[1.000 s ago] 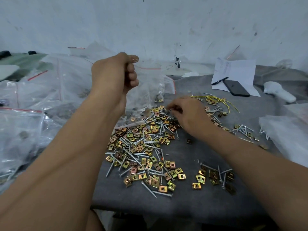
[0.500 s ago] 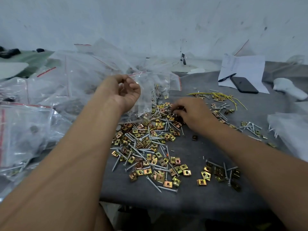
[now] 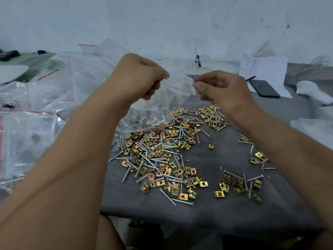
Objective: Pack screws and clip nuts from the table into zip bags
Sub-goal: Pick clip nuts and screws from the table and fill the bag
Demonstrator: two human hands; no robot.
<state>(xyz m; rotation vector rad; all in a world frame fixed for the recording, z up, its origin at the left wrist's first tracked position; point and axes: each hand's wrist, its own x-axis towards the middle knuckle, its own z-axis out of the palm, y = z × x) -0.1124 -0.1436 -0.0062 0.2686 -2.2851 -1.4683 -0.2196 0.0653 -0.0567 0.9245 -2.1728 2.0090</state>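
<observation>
Your right hand (image 3: 222, 89) has left the pile of screws and clip nuts (image 3: 162, 152); now both hands pinch the zip bag (image 3: 173, 92) mouth at frame centre, your left hand (image 3: 139, 76) opposite, probably sealing it.

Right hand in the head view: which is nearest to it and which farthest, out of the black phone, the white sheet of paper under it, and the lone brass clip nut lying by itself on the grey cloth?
From the right hand:
1. Black phone, just to its right.
2. White sheet of paper, behind the phone, towards the wall.
3. Lone brass clip nut, below the hand on the grey cloth.
</observation>
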